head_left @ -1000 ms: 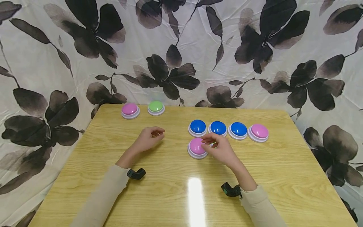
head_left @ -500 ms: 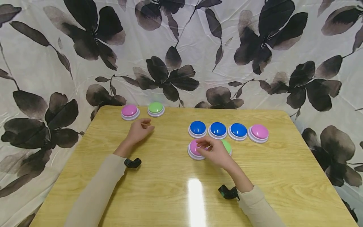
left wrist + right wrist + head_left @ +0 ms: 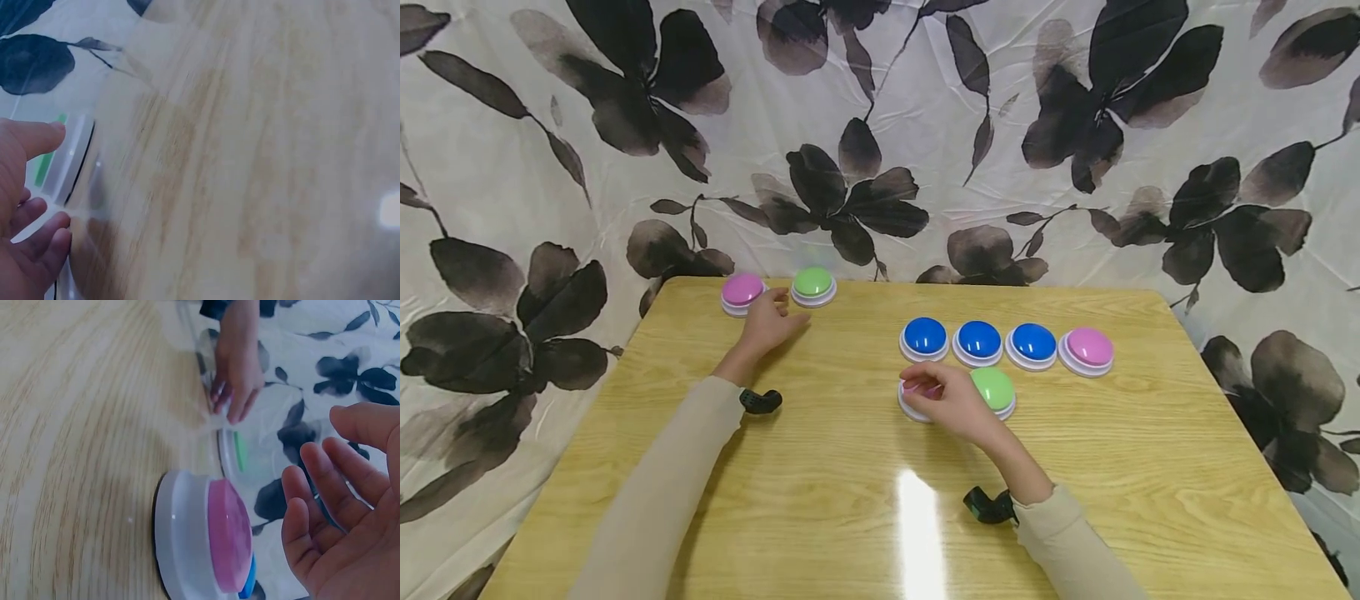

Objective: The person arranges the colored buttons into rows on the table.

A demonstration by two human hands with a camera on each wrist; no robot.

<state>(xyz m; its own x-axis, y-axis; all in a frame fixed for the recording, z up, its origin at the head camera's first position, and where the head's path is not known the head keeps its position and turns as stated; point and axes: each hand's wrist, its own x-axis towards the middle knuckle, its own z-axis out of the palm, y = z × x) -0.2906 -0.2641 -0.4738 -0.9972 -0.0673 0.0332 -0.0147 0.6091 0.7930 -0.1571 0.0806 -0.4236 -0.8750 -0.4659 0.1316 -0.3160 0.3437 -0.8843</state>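
Note:
In the head view my left hand point(image 3: 766, 323) reaches to the back left of the table, with its fingers relaxed and holding nothing. It partly covers a pink dome button point(image 3: 742, 289) on a white base. Just beyond its fingertips sits a green button point(image 3: 812, 283). My right hand point(image 3: 953, 403), its fingers loosely bent around nothing, hovers above another pink button point(image 3: 230, 537), hiding most of it in the head view. Beside that, a second green button point(image 3: 992, 388) shows from behind the right hand. In the right wrist view this hand is clear of the pink dome.
Behind the right hand stands a row of blue buttons point(image 3: 925, 336), ending in a pink button point(image 3: 1090, 347) at the right. The wooden table point(image 3: 850, 517) ends at the back against a floral cloth point(image 3: 880, 125). Each wrist carries a small black camera point(image 3: 762, 402).
My left hand has moved from mid-table back and left to the far pink and green buttons. My right hand has drifted left over the near pink button, uncovering the green one.

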